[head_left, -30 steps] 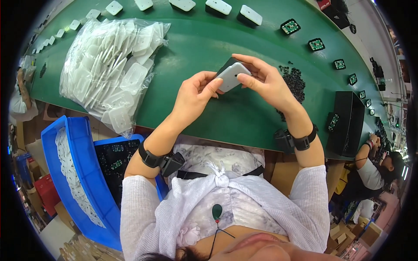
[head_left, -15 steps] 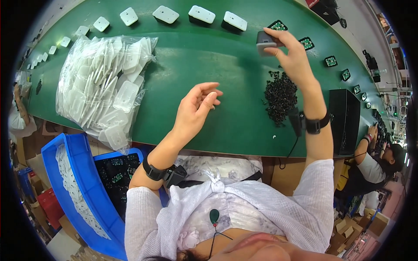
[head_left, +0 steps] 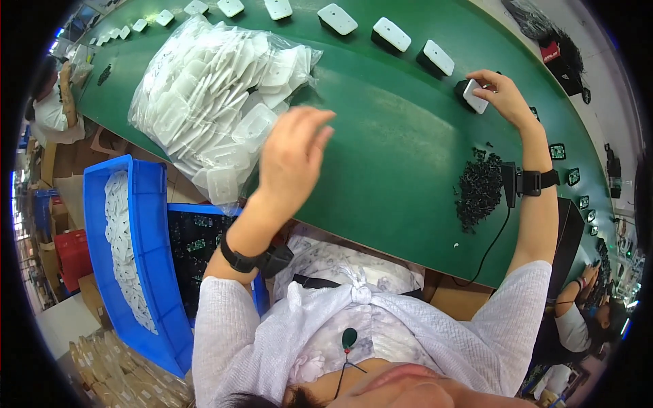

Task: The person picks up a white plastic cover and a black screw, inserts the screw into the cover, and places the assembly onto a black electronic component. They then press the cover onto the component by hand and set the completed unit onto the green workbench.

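Note:
My right hand (head_left: 502,96) is closed on a small black case (head_left: 462,90) with a white top, its fingers along the upper edge and right side. The case sits white face up at the right end of a curved row of similar white-topped cases (head_left: 393,35). Nothing is in my left hand (head_left: 291,155), which hovers, slightly blurred with loosely stretched fingers, beside a clear plastic bag of white plastic covers (head_left: 218,102). A heap of small black parts (head_left: 479,187) lies on the green table (head_left: 381,183) below my right hand.
Small green circuit boards (head_left: 558,151) in black frames continue along the right edge. A blue bin (head_left: 146,224) of white pieces and a blue tray (head_left: 197,207) of boards stand at lower left. A black box (head_left: 568,231) is beside my right arm. Co-workers sit at both sides.
My right hand has turned the case white side up and brought it to the row's end. My left hand has moved closer to the bag of covers. The whole view has swung leftward.

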Demonstrator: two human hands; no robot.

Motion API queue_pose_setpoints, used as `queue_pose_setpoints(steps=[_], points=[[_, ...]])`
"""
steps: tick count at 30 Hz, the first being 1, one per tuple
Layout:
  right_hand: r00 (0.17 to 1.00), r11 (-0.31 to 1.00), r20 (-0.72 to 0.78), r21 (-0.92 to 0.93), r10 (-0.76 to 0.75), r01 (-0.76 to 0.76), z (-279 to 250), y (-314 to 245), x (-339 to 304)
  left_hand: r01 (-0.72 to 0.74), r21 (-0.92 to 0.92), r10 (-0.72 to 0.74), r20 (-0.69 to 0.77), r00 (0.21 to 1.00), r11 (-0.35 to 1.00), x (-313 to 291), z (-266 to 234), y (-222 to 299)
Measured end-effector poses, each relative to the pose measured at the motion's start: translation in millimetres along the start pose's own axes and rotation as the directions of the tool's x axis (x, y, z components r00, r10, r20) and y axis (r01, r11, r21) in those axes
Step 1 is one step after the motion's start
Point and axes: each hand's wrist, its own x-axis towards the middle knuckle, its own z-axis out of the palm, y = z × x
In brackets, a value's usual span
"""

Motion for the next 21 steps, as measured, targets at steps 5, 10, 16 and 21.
queue_pose_setpoints(steps=[5,10,16,21], points=[[0.967,0.999,-0.254,0.005,-0.032,0.034,2.5,7.2,-14.7,-0.01,0.525,0.045,-0.053,0.998,0.851,30.5,-13.8,-36.0],[0.902,0.993,-0.415,-0.058,-0.119,0.105,7.3,-32.9,-51.4,-0.005,0.65,0.021,-0.016,1.0,0.76,45.3,0.3,-50.8],[0.908,0.984,-0.401,-0.169,-0.125,0.061,39.7,-41.9,-100.9,-0.075,0.63,0.132,-0.044,0.99,0.773,32.4,5.3,-56.7],[0.868,0.885,-0.489,-0.439,-0.087,-0.158,65.2,-20.3,-118.2,-0.079,0.472,0.12,-0.057,0.991,0.878,-7.8,7.4,-21.0]])
